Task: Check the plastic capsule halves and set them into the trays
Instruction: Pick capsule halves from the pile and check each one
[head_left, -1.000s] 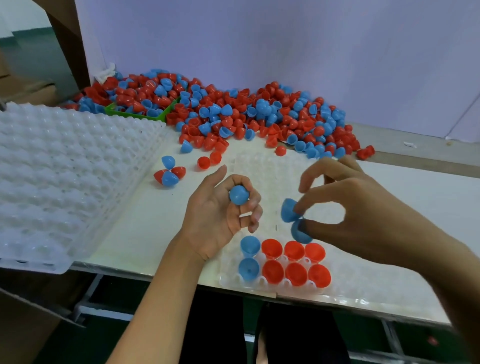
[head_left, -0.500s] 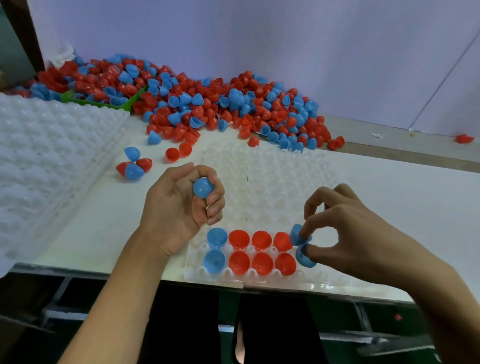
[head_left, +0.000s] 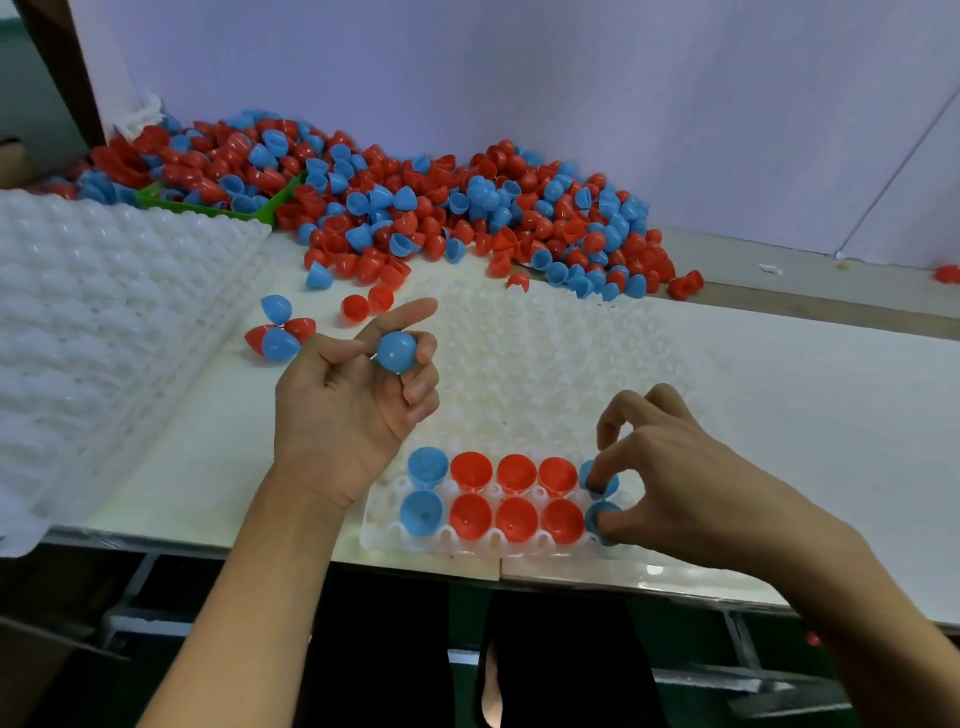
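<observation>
**Two blue halves going into the tray's near rows**

The right hand (head_left: 691, 483) has its fingers curled down on two blue halves (head_left: 602, 501), one under the forefinger in the second row, one pinched at the nearest row; both sit at the right end of the filled cells, at about 5 o'clock in the view. The left hand (head_left: 358, 400) is palm-up near the centre, its fingers wrapped round another blue half (head_left: 396, 352), dome toward the camera, forefinger pointing away.

The clear tray (head_left: 545, 364) lies on the white tabletop (head_left: 805, 395). Its two nearest rows hold two blue cups (head_left: 425, 488) at the left, then six red cups (head_left: 514, 496), all open side up. A stack of empty trays (head_left: 104, 322) sits at 9 o'clock. The loose pile of red and blue halves (head_left: 467, 218) spreads along the back wall from 10 to 1 o'clock, and a few strays (head_left: 280, 332) lie at 10 o'clock beside the left hand.

The halves look like thin, glossy moulded shells: light, stiff, smooth enough to slip. I judge the rim the best hold, thumb outside and a fingertip inside, with gentle pressure. The tray is thin formed plastic, dimpled and likely flexible, so pieces should be pressed in lightly
</observation>
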